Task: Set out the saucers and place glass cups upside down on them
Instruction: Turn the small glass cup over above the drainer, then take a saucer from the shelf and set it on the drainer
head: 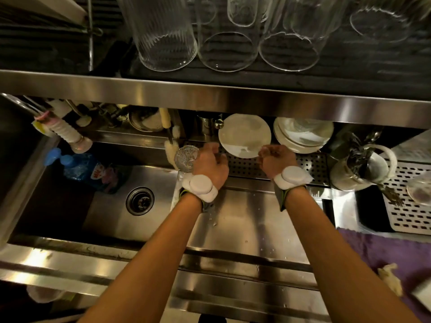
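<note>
A patterned glass cup (pixel 186 158) is gripped in the left hand (pixel 211 164) at frame centre-left, base turned toward the camera, probably so it can go down inverted. The right hand (pixel 276 160), just right of centre, is curled at the near edge of a single saucer (pixel 245 138); whether the edge is actually pinched cannot be told. That saucer is tilted over the perforated drain tray (pixel 310 163), seemingly being positioned as the cup's base. A stack of saucers (pixel 303 134) with a glass on top sits just right of it, under the steel shelf (pixel 210 96). More glasses (pixel 228 50) are stored across the top of the frame. The sink (pixel 140 200) lies lower left.
</note>
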